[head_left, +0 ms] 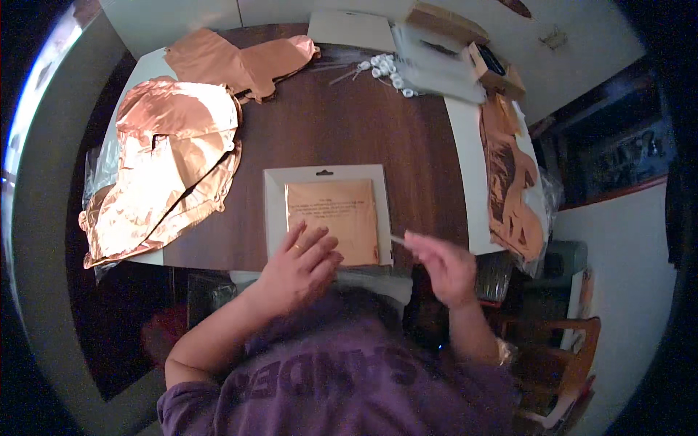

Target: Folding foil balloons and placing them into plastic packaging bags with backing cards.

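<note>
In front of me a flat package [334,231] lies on the table: a pale hanging card with a slot at its top and a folded copper-coloured foil piece behind clear film, with small dark print. My left hand [299,267] is over its lower left part, fingers stretched and slightly apart, holding nothing that I can see. Just right of the package, my right hand [445,267] pinches a thin pale strip [398,240] between thumb and fingers. The strip points left toward the card's edge; its exact kind is too small to tell.
Shiny copper foil balloons [174,152] lie flat in a pile on the left, with another foil balloon [247,64] behind. White ring-like pieces [385,69] and thin clear sticks sit at the back. More copper foil [509,182] lies right, near an open cardboard box [498,69].
</note>
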A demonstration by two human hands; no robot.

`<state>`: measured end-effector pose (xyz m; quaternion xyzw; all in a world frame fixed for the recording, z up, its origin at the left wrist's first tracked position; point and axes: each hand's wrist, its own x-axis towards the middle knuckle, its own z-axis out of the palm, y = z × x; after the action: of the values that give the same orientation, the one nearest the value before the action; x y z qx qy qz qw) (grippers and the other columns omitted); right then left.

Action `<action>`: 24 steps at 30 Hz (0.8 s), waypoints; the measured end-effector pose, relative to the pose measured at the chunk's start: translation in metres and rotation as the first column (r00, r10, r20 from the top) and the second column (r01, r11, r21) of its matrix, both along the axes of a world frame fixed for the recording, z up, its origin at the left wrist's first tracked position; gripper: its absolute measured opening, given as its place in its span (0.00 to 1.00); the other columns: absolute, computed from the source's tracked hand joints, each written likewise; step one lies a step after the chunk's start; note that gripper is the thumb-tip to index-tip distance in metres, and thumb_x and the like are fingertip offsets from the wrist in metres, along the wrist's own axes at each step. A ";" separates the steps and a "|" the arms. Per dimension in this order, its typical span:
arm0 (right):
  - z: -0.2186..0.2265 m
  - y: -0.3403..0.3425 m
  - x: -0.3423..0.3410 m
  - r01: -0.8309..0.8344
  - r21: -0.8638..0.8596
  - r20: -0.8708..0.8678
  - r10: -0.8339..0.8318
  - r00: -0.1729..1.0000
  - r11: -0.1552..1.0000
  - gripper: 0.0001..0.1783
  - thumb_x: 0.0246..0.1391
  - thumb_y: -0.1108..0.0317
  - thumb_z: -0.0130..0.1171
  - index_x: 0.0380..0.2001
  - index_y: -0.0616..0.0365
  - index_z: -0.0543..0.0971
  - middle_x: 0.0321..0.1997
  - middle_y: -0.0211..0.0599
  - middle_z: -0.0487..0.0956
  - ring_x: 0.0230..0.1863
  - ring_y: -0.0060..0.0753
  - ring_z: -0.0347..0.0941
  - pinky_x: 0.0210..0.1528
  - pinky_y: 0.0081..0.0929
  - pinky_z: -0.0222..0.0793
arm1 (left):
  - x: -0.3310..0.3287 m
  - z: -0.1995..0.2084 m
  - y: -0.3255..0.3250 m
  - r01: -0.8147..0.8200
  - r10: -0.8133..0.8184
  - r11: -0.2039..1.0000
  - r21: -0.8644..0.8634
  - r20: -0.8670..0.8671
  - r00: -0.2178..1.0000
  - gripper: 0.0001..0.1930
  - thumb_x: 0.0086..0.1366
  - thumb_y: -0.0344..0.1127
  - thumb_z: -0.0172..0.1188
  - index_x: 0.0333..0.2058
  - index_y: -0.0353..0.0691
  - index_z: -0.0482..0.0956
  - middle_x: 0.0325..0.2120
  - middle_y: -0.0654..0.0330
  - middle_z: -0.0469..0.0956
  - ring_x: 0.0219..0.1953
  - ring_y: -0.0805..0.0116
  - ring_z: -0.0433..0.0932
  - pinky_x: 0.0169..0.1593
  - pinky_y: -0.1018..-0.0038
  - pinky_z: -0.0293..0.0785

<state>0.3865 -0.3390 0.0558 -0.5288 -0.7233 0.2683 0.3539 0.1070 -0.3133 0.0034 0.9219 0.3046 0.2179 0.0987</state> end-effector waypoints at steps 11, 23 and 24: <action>-0.058 -0.047 -0.043 -0.221 0.685 0.342 -0.038 0.939 0.695 0.16 0.35 0.79 0.68 0.34 0.66 0.83 0.26 0.34 0.75 0.24 0.33 0.68 0.26 0.29 0.65 | 0.012 -0.014 -0.003 -0.050 0.053 0.999 -0.019 0.327 0.943 0.11 0.53 0.29 0.66 0.35 0.41 0.76 0.42 0.59 0.77 0.52 0.59 0.76 0.61 0.54 0.65; -0.039 -0.025 -0.018 -0.095 0.134 0.285 0.054 0.957 0.986 0.33 0.45 0.65 0.69 0.55 0.59 0.71 0.39 0.40 0.72 0.38 0.45 0.72 0.42 0.39 0.70 | 0.013 -0.027 -0.002 -0.018 -0.001 0.998 0.056 0.311 0.951 0.10 0.53 0.31 0.67 0.34 0.41 0.76 0.41 0.59 0.77 0.53 0.58 0.75 0.63 0.52 0.63; -0.036 -0.024 -0.013 -0.154 0.016 0.267 0.144 0.953 0.988 0.34 0.45 0.65 0.69 0.57 0.59 0.69 0.41 0.42 0.72 0.41 0.47 0.72 0.45 0.40 0.71 | 0.014 -0.025 -0.002 -0.015 -0.002 0.998 0.055 0.289 0.957 0.10 0.53 0.31 0.66 0.34 0.41 0.76 0.41 0.58 0.77 0.53 0.58 0.75 0.63 0.51 0.63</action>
<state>0.3737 -0.3626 0.0202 -0.4972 -0.8067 0.2079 0.2424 0.1207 -0.3155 -0.0220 0.8816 0.2837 0.3592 0.1153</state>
